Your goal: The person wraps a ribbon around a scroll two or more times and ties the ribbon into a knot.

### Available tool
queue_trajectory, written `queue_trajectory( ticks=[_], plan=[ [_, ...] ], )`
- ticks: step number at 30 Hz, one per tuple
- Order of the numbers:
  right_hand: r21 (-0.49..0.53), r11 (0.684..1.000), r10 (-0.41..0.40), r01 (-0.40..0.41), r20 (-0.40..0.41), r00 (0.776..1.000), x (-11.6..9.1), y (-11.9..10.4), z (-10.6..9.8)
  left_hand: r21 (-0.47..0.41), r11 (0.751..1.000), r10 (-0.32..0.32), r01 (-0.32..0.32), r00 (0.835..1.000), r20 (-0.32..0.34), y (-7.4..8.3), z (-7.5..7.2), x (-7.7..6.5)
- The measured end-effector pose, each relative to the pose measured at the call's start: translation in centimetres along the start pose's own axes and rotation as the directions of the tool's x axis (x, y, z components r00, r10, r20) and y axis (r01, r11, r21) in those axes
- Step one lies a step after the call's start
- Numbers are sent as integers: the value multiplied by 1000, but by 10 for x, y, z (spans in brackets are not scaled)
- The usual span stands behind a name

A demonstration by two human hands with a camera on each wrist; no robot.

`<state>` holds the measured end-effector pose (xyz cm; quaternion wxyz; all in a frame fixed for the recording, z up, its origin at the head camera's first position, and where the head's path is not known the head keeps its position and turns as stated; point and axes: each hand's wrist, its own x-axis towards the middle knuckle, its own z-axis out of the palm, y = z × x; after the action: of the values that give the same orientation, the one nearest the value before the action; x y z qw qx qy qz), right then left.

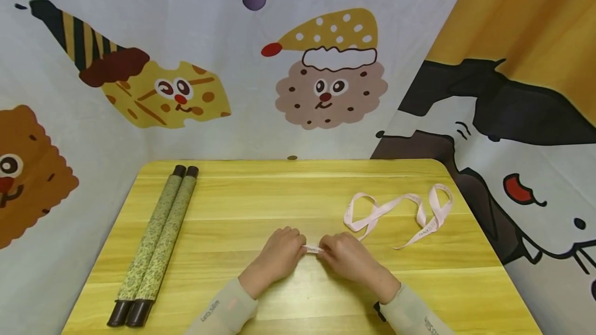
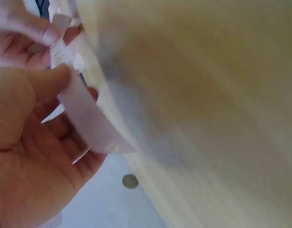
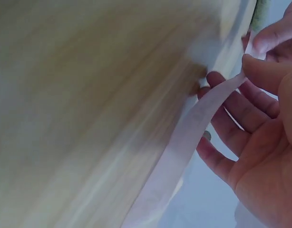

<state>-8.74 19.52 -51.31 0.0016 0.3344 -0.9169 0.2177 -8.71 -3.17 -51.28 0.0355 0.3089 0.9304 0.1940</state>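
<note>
A pale pink ribbon (image 1: 396, 203) with printed lettering lies in loose loops on the right part of the table. One stretch of it runs between both hands, near the middle of the tabletop. My left hand (image 1: 282, 253) pinches the ribbon between thumb and fingers; in the left wrist view a short tail of ribbon (image 2: 91, 121) hangs past the fingers. Close beside it, my right hand (image 1: 348, 256) pinches the same strip. The right wrist view shows the ribbon (image 3: 184, 142) trailing from that thumb across the fingers and down.
Two scroll-like rolls (image 1: 158, 242) with patterned green covering and dark ends lie side by side at the table's left. The wood-grained table (image 1: 261, 190) backs onto a cartoon-printed cloth (image 1: 223, 14). Something small and black (image 1: 379, 311) shows by the right sleeve.
</note>
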Motion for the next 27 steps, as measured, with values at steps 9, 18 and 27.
queue_trajectory(
  ticks=[9, 18, 27],
  plan=[
    [-88, 996, -11, 7, -51, 999, -19, 27, -13, -200, 957, -160, 209, 959, 233, -29, -27, -26],
    [-160, 985, 51, -58, -50, 997, -37, 54, -26, -191, 900, -325, 392, 896, 303, -59, -50, -51],
    [-221, 972, 58, -77, -93, 994, -49, 69, -35, -96, 890, -399, 446, 863, 311, -92, -65, -71]
  ],
)
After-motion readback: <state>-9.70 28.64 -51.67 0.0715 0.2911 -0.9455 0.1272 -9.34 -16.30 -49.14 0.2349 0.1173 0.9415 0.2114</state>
